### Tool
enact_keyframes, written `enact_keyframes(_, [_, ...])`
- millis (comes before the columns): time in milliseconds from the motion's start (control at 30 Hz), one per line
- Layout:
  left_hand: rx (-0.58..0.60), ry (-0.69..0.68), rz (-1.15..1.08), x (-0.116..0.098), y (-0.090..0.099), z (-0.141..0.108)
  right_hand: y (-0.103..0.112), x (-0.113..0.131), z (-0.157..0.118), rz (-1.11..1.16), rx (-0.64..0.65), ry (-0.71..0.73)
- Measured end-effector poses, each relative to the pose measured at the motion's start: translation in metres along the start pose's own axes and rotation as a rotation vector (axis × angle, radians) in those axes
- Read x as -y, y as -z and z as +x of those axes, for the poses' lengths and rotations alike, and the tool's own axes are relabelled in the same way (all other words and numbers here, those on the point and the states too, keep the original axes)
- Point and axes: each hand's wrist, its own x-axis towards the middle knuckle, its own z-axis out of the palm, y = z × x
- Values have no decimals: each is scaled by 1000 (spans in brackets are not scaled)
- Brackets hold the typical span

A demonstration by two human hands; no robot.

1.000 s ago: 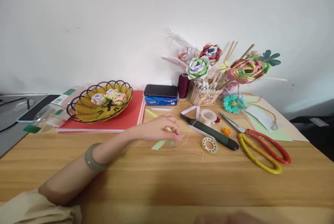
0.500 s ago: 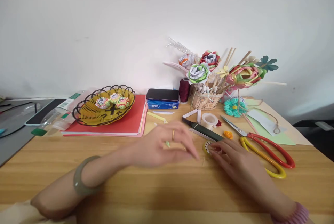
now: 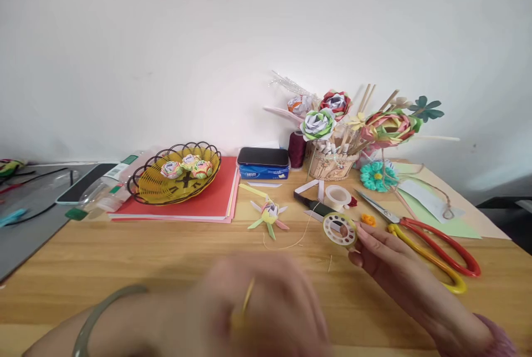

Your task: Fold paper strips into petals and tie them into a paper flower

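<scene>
My right hand [image 3: 394, 268] grips a roll of yellowish tape [image 3: 328, 225] with a white, hole-ringed core, tilted up above the table. Low in the middle of the view, my left hand [image 3: 266, 307] is smeared by motion, and its fingers cannot be made out. A ring and a bangle show on that arm. Beyond it lies a small folded paper flower [image 3: 271, 212] with strips spread around its base. A thin thread [image 3: 286, 248] curves across the wood beside the flower.
Large scissors [image 3: 432, 243] with red and yellow handles lie right of my right hand. A yellow basket [image 3: 149, 190] with paper flowers rests on red paper [image 3: 224, 190] at left. Behind stand a blue packet [image 3: 264, 172], a thread spool [image 3: 296, 149] and a pot of paper flowers [image 3: 330, 166].
My right hand has lifted the tape roll off the table. My left hand has come down and nearer to me, uncovering the small paper flower.
</scene>
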Motion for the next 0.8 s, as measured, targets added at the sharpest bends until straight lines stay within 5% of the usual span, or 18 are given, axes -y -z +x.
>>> enact_keyframes(67, [-277,165,-68,9,6,17,-10,3,-2,240,33,-75])
enact_keyframes(133, [-395,307,-179,25,8,30,-19,4,-2,350,76,-114])
enact_keyframes(267, [-386,379,-466,49,4,46,-34,6,-2,458,132,-163])
enact_keyframes(433, [-461,380,-583,46,3,49,-43,7,-3,437,183,-151])
enact_keyframes(800, [-458,362,-711,46,3,42,-46,6,-7,281,18,-41])
